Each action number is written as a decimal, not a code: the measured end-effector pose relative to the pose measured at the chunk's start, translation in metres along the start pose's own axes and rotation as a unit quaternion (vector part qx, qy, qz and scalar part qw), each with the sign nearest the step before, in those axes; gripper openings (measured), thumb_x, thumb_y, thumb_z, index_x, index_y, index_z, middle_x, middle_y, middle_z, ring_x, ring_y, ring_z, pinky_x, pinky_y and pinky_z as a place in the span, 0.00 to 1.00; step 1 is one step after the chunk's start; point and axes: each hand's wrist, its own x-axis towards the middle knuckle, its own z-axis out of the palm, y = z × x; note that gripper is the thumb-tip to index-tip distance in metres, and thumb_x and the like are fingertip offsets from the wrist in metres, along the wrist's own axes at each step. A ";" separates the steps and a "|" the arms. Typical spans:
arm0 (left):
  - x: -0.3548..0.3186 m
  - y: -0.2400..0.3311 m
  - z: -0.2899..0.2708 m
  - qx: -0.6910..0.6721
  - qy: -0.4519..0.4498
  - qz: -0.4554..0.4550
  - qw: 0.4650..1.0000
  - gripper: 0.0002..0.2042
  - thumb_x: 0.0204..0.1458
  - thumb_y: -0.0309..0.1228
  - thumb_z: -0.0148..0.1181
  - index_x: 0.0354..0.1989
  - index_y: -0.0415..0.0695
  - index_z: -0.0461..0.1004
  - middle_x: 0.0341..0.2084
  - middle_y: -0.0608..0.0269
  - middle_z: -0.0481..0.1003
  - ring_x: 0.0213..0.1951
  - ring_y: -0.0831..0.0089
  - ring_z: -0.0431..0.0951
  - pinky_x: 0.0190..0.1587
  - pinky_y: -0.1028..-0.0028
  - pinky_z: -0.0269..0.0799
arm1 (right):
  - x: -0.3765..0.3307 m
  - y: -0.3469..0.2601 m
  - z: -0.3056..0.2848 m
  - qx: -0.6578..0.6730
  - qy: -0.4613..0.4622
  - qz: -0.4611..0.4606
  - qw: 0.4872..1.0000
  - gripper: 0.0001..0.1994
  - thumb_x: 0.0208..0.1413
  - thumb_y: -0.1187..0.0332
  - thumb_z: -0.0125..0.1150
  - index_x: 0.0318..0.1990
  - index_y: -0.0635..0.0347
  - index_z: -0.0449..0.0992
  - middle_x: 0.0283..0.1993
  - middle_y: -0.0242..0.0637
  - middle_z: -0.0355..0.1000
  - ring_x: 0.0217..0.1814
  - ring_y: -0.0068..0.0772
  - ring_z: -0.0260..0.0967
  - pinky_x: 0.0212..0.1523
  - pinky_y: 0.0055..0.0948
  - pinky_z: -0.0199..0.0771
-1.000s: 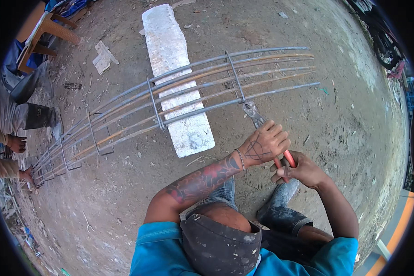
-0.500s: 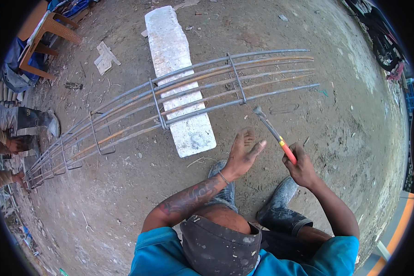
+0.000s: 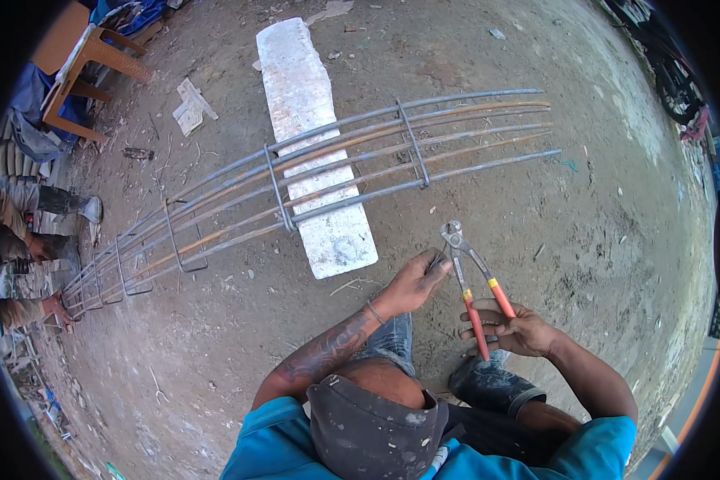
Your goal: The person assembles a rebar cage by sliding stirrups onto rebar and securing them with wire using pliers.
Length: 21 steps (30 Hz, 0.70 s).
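My right hand [image 3: 520, 330] holds a pair of end-cutting pincers [image 3: 478, 308] with red and yellow handles. The handles are spread and the jaws point up and away from me. Close to the jaws, my left hand [image 3: 412, 284] is closed, with thin dark tie wire [image 3: 442, 258] at its fingertips, partly hidden by the fingers. Beyond both hands lies a long rebar cage [image 3: 352, 160] of several bars and square stirrups, resting across a white slab [image 3: 340, 240]. Neither hand touches the cage.
At the far left, another person's hand [image 3: 56, 308] is at the cage's end, with boots [image 3: 76, 204] beside it. A brown plastic chair [image 3: 96, 64] stands at the upper left. Dirt ground [image 3: 216, 344] surrounds me, and a dark motorbike [image 3: 672, 84] is at the upper right.
The looped wire on the ground is gone from its spot, and my left hand has closed on wire. My right hand has opened the pincers' handles and turned the tool more upright.
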 end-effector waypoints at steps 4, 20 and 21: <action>0.002 -0.016 -0.006 0.234 0.120 0.099 0.960 0.18 0.59 0.44 0.48 0.37 0.37 0.65 0.19 0.54 0.67 0.22 0.61 0.68 0.29 0.64 0.65 | -0.001 0.001 -0.008 -0.038 0.063 0.031 0.997 0.32 0.53 0.76 0.48 0.67 0.60 0.46 0.61 0.47 0.58 0.64 0.41 0.57 0.59 0.47 0.63; -0.013 0.039 0.006 -0.049 0.025 -0.061 0.997 0.13 0.60 0.37 0.46 0.45 0.41 0.66 0.19 0.77 0.54 0.19 0.87 0.53 0.20 0.83 0.50 | 0.059 -0.034 -0.050 -0.543 0.394 -0.224 0.707 0.21 0.55 0.61 0.57 0.52 0.64 0.68 0.42 0.49 0.71 0.46 0.38 0.70 0.45 0.32 0.71; -0.014 0.040 0.007 -0.071 0.012 -0.069 0.995 0.13 0.61 0.37 0.45 0.46 0.41 0.66 0.19 0.77 0.54 0.20 0.87 0.53 0.21 0.83 0.50 | 0.061 -0.039 -0.042 -0.469 0.326 -0.240 0.785 0.20 0.56 0.62 0.55 0.52 0.65 0.68 0.43 0.46 0.71 0.45 0.34 0.69 0.45 0.31 0.70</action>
